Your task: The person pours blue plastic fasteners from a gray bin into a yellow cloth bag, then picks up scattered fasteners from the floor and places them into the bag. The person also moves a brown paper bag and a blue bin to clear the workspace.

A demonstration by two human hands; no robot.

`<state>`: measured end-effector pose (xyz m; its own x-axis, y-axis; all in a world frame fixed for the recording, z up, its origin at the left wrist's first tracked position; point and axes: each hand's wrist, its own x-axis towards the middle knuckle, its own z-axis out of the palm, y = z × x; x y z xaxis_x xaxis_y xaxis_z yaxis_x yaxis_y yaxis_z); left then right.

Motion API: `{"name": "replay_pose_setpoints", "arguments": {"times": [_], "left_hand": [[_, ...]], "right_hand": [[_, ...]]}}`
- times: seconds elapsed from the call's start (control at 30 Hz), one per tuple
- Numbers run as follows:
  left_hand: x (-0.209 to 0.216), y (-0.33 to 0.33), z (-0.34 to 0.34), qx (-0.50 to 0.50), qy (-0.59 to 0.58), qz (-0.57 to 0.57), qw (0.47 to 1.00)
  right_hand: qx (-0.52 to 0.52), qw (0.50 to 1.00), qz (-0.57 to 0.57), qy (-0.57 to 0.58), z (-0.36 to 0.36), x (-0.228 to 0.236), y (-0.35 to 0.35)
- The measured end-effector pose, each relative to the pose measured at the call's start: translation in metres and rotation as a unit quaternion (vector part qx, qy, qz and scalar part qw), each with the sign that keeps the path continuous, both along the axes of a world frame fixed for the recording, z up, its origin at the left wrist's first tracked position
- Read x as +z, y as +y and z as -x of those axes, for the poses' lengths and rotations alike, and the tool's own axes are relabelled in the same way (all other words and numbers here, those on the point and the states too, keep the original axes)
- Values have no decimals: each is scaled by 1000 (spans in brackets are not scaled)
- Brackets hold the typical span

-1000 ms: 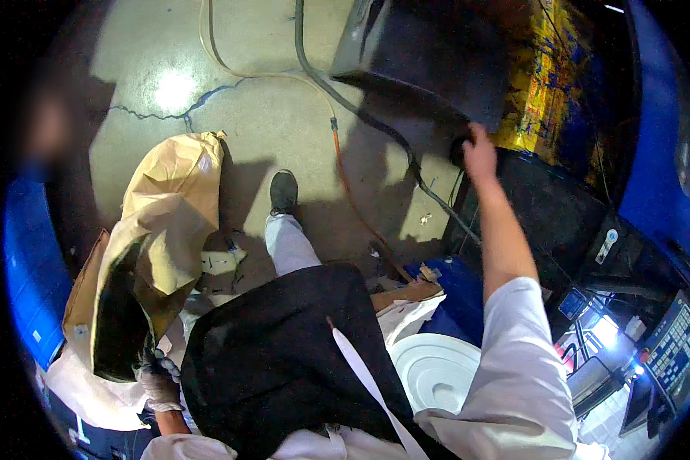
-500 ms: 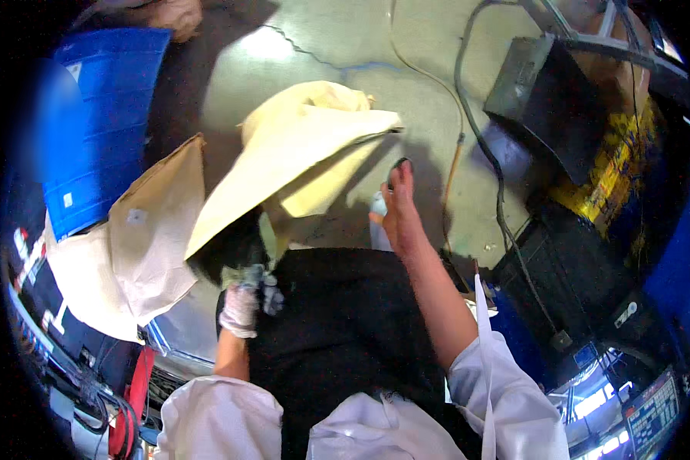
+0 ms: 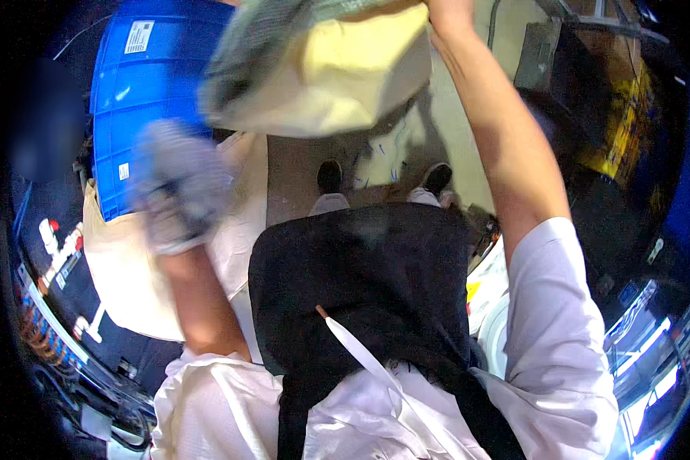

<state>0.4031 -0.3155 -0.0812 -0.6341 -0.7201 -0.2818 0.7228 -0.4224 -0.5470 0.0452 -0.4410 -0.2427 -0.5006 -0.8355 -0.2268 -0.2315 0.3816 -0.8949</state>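
Note:
A large pale yellow sack-like sheet (image 3: pixel 360 73) with a grey-green side hangs raised in front of me, partly cut off by the upper edge. At its upper right edge is my bare right hand (image 3: pixel 448 14), closed on it, the fingers mostly hidden. My left hand (image 3: pixel 178 180) wears a grey glove and is smeared by motion. It is apart from the sheet, in front of the blue ribbed bin (image 3: pixel 142 92) and above a cream paper-like sheet (image 3: pixel 130 268). Nothing can be made out in its fingers.
Both of my shoes (image 3: pixel 330 176) stand on the floor below the sheet. To the right are dark equipment and a yellow patterned item (image 3: pixel 622 142). A white round container (image 3: pixel 495 333) is beside my right side. Pipes and cables (image 3: pixel 54 314) run along the left.
The pale yellow sheet has risen and turned. My right hand has moved up to its edge, its fingers previously free. My left hand has swung up and left toward the blue bin.

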Motion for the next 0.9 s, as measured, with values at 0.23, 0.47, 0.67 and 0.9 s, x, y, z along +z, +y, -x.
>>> {"name": "replay_pose_setpoints", "arguments": {"times": [0.23,0.47,0.67,0.9], "left_hand": [[-10,-6,15,-89,-781,335,520],[-161,15,97,-134,-840,514,110],[-273,34,147,-351,-753,541,-130],[-328,35,177,-281,-874,372,-140]], "right_hand": [[62,988,-22,141,-11,-10,1],[167,980,91,53,24,-125,88],[95,895,113,-421,93,-117,197],[-343,854,-224,-321,131,-298,543]]}}
